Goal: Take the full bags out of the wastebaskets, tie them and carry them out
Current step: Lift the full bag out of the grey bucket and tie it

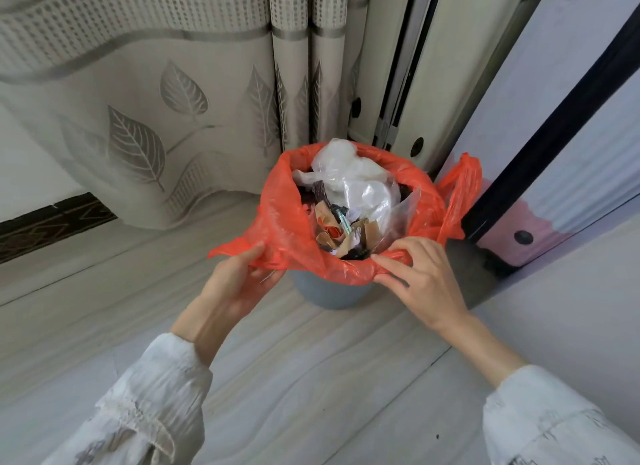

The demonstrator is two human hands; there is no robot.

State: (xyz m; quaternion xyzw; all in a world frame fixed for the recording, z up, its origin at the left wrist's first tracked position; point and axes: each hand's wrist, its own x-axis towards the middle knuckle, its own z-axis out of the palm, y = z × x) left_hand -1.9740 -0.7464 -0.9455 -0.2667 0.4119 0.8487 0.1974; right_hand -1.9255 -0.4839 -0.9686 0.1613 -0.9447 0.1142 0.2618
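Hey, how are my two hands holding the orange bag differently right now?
The left hand grips the orange bag at a loose flap on its left edge, thumb on top. The right hand pinches the near rim with its fingertips, palm down. Both hold the bag while it sits in the grey wastebasket.

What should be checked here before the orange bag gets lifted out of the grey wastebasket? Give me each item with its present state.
1. Left hand grips the orange bag at its left flap: ok.
2. Right hand has a firm hold on the near rim: cannot tell; its fingertips pinch or touch the edge.
3. Right handle loop gathered: not ok; it hangs free over the far right side.
4. Bag freed from the grey wastebasket: not ok; the plastic is draped over the rim all round.
5. Rubbish sits below the bag's edge: not ok; the clear plastic wrap stands above it.
6. Bag free of tears: cannot tell.
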